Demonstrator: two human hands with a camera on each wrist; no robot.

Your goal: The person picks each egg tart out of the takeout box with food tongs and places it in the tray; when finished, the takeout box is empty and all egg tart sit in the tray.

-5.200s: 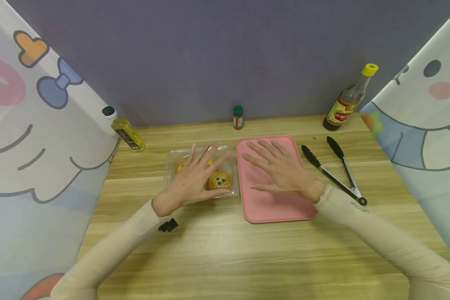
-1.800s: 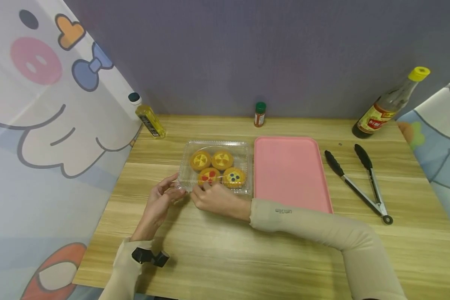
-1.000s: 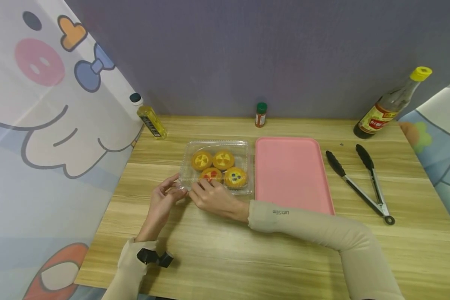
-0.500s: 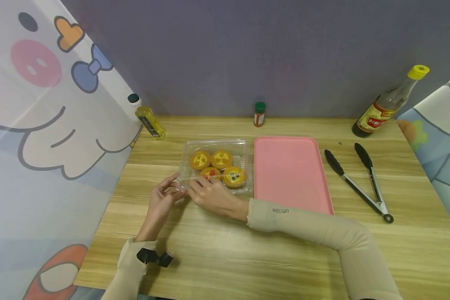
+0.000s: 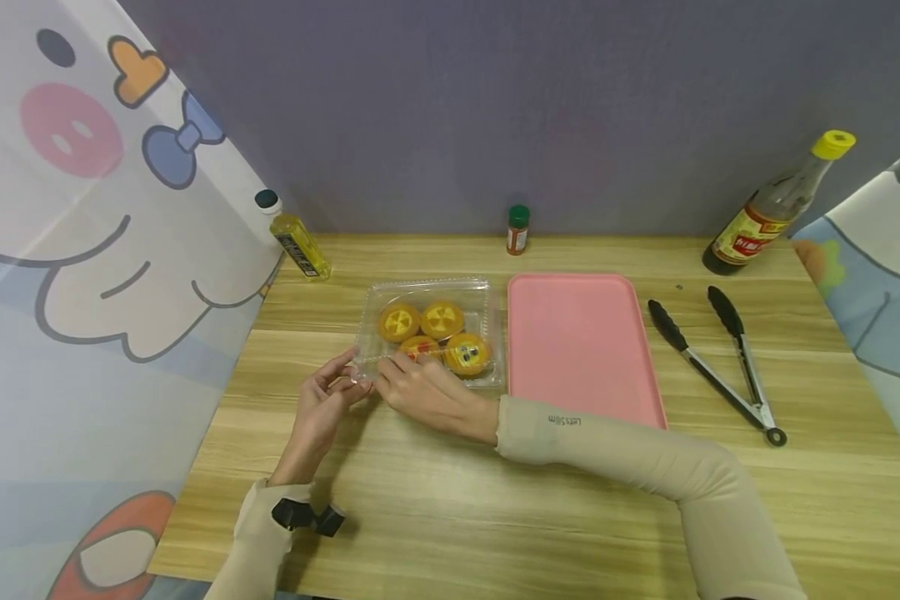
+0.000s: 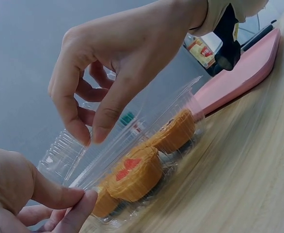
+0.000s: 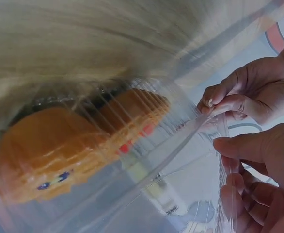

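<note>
Just left of the pink tray (image 5: pixel 577 350), the left hand (image 5: pixel 321 408) pinches the near left corner of a clear clamshell container (image 5: pixel 476 293), four tarts (image 5: pixel 442 320) inside. The right hand (image 5: pixel 423 392), closer to the tray, grips the lid (image 5: pixel 367 340) edge between thumb and fingertips. Black-tipped tongs (image 5: pixel 723 388) lie spread right of the tray. Beyond the tray stand a green-capped spice jar (image 5: pixel 517 231), a yellow-liquid bottle (image 5: pixel 300 246) leftward, and a yellow-capped sauce bottle (image 5: pixel 753 225) rightward.

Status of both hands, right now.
Left hand: closed, pinching the clear container at its near-left corner.
Right hand: closed, pinching the same container's edge.
</note>
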